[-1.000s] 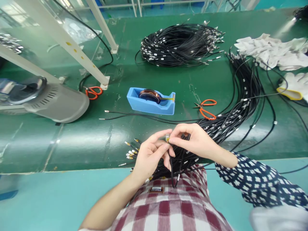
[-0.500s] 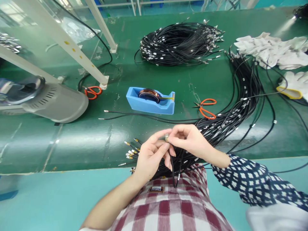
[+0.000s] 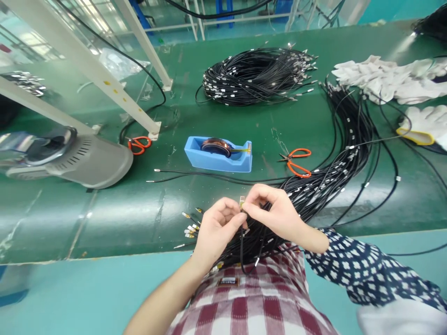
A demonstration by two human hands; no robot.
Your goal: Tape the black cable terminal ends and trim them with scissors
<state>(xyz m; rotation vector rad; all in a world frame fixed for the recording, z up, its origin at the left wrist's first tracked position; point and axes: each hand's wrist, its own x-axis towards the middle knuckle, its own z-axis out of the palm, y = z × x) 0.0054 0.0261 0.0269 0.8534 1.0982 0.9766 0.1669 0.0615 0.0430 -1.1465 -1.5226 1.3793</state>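
The left hand [image 3: 217, 229] and right hand [image 3: 275, 210] are pinching together on a thin black cable with a silver connector end [image 3: 242, 200], above the bundle of black cables [image 3: 319, 186]; it is probably handling light and springy, best gripped just behind the connector.

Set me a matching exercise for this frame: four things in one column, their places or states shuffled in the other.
Things
1. Tape dispenser
2. Ring-shaped coil of black cables
3. Cable end
4. Glove with a yellow cuff

Places or states
A. At the fingertips, where the left hand and right hand meet
B. Far over to the person's right
C. Blue, with a roll of tape in it
D. Beyond the blue holder, farther from the person

Pairs: 1-C, 2-D, 3-A, 4-B
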